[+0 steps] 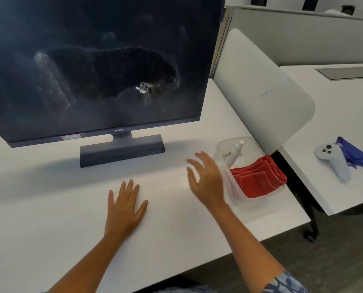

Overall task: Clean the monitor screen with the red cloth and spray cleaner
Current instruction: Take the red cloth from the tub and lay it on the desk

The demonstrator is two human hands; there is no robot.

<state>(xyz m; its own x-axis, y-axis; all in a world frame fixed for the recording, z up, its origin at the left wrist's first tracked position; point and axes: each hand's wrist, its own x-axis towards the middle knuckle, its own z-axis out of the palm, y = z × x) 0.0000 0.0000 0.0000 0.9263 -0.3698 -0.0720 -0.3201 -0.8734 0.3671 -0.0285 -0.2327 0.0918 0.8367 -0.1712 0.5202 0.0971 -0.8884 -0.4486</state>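
— What can be read here?

— One brand only: "BenQ" is printed in small pale letters on the lower bezel of the monitor (104, 68), just above the stand neck, beyond the open left grip (124, 205) that lies flat on the counter (49, 218).

— Is anything else lettered?

— A small pink-edged sticker (71, 137) is seen on the same bezel, further out and to the left of that grip; its writing cannot be made out. A faint grey mark is printed on the white divider panel (263, 89), up and beyond the raised, spread right grip (207, 180), but it is too blurred to be read.
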